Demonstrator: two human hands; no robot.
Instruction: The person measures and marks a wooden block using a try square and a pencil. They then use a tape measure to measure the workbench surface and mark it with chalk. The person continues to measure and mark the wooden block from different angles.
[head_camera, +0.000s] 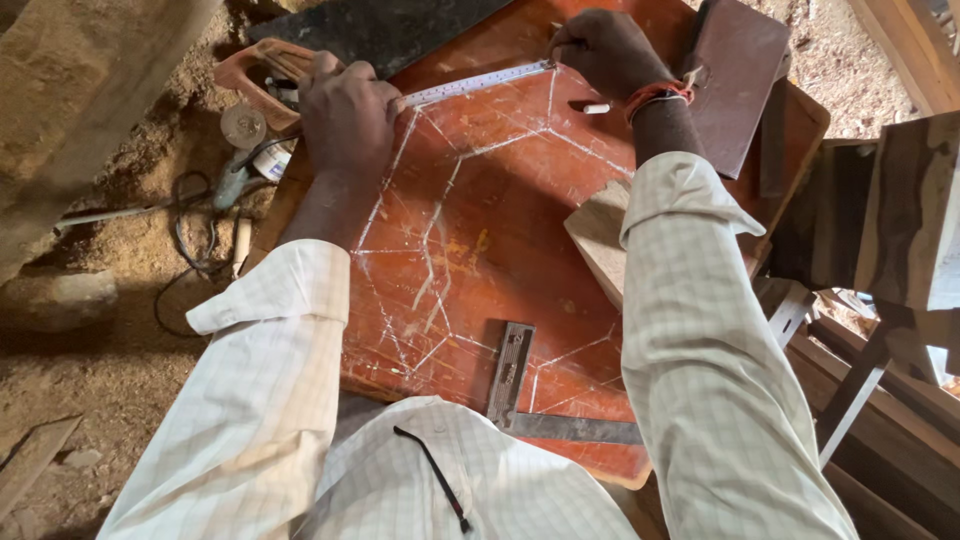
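Note:
My left hand (348, 115) is closed around a tape measure case at the far left edge of a reddish-brown board (500, 240). The metal tape blade (478, 84) stretches from it across the board's far part. My right hand (605, 52) pinches the blade's end against the board near the far edge. White chalk lines (430, 230) form an angular outline on the board. A short white chalk stick (596, 108) lies on the board just below my right hand.
A metal try square (520, 385) lies on the board's near edge. A pale wood block (600, 240) sits under my right forearm. A dark red panel (735, 75) leans at far right. Handsaw handle (262, 75), cables and sawdust lie left; timber pieces (890, 220) stack right.

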